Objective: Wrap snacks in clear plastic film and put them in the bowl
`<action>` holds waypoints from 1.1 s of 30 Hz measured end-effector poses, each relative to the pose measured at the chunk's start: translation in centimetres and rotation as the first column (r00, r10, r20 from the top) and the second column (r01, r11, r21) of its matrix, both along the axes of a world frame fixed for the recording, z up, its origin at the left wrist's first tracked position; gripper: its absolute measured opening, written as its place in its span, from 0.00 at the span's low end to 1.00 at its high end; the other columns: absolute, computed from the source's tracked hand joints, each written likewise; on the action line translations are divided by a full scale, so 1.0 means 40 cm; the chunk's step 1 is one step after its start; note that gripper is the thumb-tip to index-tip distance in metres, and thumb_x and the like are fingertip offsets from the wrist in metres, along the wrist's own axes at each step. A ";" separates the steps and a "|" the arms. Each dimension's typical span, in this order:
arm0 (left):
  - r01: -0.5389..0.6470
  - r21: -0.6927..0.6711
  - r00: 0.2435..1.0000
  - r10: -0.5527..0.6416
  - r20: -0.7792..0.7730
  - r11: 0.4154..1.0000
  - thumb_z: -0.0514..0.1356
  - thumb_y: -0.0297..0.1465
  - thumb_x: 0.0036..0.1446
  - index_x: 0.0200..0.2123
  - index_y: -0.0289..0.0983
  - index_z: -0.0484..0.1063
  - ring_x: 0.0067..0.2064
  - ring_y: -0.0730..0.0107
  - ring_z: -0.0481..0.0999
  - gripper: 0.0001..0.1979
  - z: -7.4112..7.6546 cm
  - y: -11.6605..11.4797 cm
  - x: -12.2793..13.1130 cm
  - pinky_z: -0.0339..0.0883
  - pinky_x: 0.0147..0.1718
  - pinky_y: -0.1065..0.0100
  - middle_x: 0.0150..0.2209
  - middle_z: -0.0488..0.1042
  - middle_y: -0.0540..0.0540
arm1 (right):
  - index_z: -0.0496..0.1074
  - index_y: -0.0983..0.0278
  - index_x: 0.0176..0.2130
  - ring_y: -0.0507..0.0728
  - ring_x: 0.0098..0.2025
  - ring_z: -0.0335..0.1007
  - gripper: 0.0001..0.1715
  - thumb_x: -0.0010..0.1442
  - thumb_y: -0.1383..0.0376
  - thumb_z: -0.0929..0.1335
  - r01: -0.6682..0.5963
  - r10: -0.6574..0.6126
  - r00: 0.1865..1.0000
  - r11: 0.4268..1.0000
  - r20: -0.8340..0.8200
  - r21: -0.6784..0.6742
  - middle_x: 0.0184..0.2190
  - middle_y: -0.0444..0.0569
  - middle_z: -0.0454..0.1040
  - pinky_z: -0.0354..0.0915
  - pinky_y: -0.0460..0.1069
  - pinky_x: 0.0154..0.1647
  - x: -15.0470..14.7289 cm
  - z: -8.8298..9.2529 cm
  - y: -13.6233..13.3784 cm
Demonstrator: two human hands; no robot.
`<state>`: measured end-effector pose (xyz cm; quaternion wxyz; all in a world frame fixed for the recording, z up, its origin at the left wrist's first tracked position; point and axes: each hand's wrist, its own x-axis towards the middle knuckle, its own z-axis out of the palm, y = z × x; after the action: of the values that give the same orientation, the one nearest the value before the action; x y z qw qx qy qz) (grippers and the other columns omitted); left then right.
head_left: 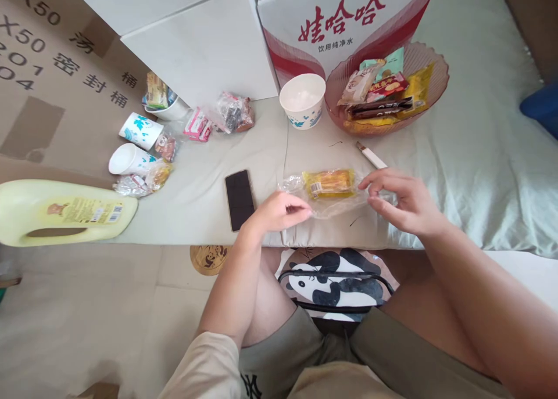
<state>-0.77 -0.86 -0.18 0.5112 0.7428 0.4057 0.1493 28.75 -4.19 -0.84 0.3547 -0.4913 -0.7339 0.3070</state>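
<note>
A clear plastic bag (335, 207) lies flat on the pale cloth, and a yellow-wrapped snack packet (329, 183) with a barcode sits in or on it; I cannot tell which. At the bag's near left edge, my left hand (281, 211) is closed, thumb and fingertips pinching the film. My right hand (403, 202) is at the bag's right end, its thumb and fingers curved but apart, with the fingertips at the film. Just beyond the right hand lies a white utility knife or similar slim tool (370, 155). A dark phone (239, 200) rests left of my left hand.
A pink glass bowl (438, 97) of wrapped snacks and a paper cup (302, 101) stand behind the bag. Further left are tipped paper cups (142, 130), bagged snacks (235, 112) and a yellow jug (70, 213). White cartons (209, 45) rise at the back.
</note>
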 end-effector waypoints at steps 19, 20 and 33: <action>-0.244 0.271 0.965 0.260 -0.023 0.931 0.60 0.31 0.60 0.34 0.39 0.74 0.43 0.64 0.78 0.04 -0.057 0.027 0.041 0.72 0.47 0.61 0.43 0.79 0.44 | 0.78 0.57 0.56 0.59 0.34 0.78 0.23 0.63 0.60 0.67 0.271 -0.301 0.892 0.953 0.336 0.134 0.50 0.53 0.81 0.70 0.55 0.36 -0.034 -0.061 0.006; -0.294 0.203 0.955 0.296 0.021 0.934 0.60 0.33 0.60 0.32 0.38 0.72 0.40 0.66 0.76 0.05 -0.057 0.025 0.048 0.72 0.44 0.63 0.42 0.79 0.45 | 0.78 0.58 0.55 0.62 0.40 0.79 0.21 0.64 0.61 0.67 0.219 -0.273 0.901 0.957 0.338 0.190 0.52 0.54 0.80 0.72 0.56 0.40 -0.043 -0.065 0.008; -0.445 -0.581 0.731 0.651 0.204 0.682 0.60 0.35 0.52 0.30 0.40 0.64 0.29 0.71 0.77 0.08 -0.010 0.037 0.094 0.44 0.19 0.74 0.31 0.79 0.47 | 0.74 0.58 0.59 0.65 0.58 0.75 0.27 0.62 0.70 0.66 -0.075 0.024 0.984 0.957 0.178 0.281 0.59 0.55 0.76 0.72 0.62 0.58 -0.063 -0.087 0.019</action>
<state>2.99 0.60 -0.57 0.6831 0.3796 0.5257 0.3361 26.22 -3.43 -4.34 0.3493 -0.4408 -0.8108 0.1623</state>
